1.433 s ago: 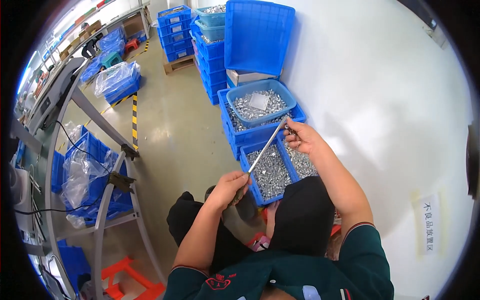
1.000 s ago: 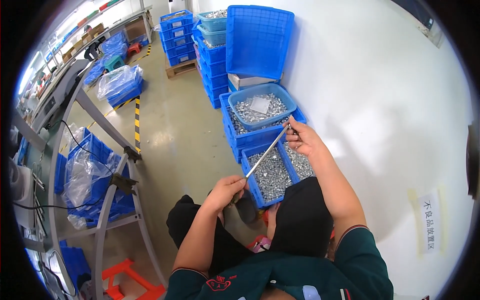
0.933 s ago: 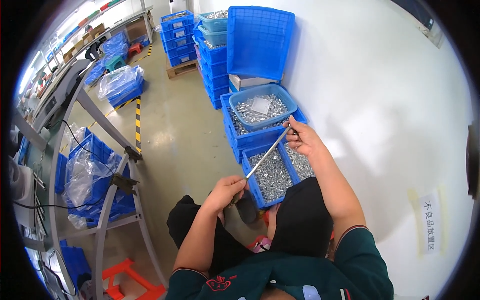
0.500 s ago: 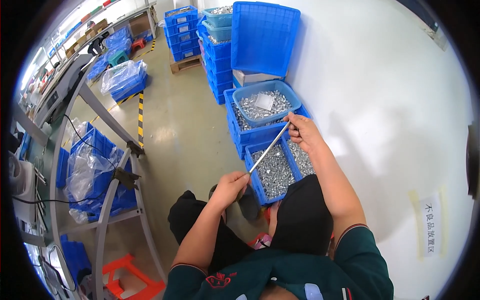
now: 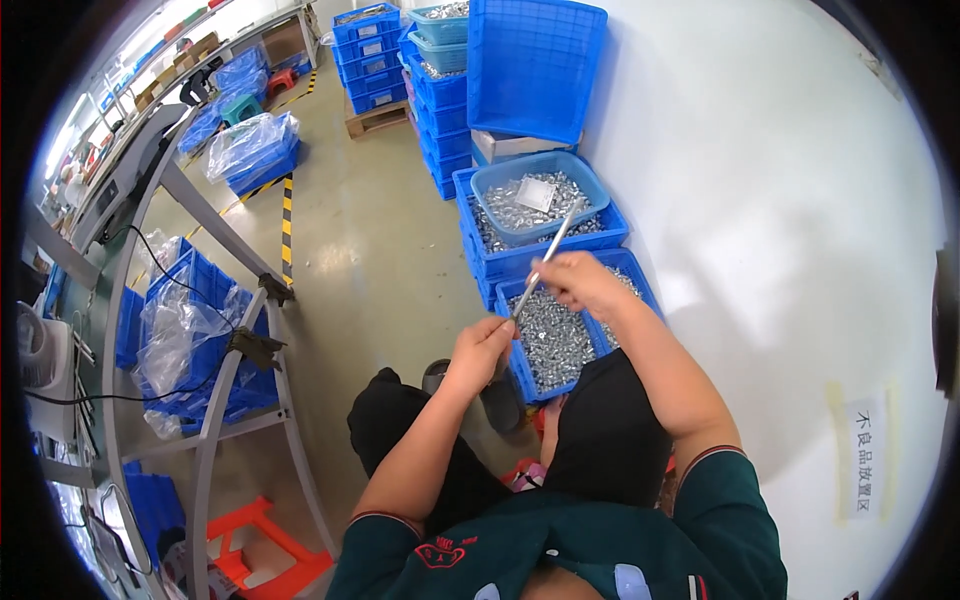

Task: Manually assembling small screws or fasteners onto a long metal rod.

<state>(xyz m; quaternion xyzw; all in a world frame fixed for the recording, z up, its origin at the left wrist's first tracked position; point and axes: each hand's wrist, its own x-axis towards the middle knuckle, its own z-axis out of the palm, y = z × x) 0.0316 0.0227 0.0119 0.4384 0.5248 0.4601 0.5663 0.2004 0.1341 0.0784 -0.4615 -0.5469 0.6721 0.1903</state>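
A thin silvery metal rod slants up and to the right between my hands. My left hand is closed around its lower end, above my knees. Higher up, the fingers of my right hand pinch the rod near its middle, and its far end sticks out beyond them. Just below the rod stands a blue divided crate filled with small metal parts. Beyond it, a light blue basin of similar parts, with a white square card on top, rests on a blue crate.
Blue crates are stacked farther back, beside a large upright blue bin. A white wall runs along my right. To my left stand a grey metal frame, plastic-wrapped crates and an orange stool on the floor.
My right hand has slid down the rod toward my left hand, from its far end to about the middle. My left hand has shifted slightly up and right.
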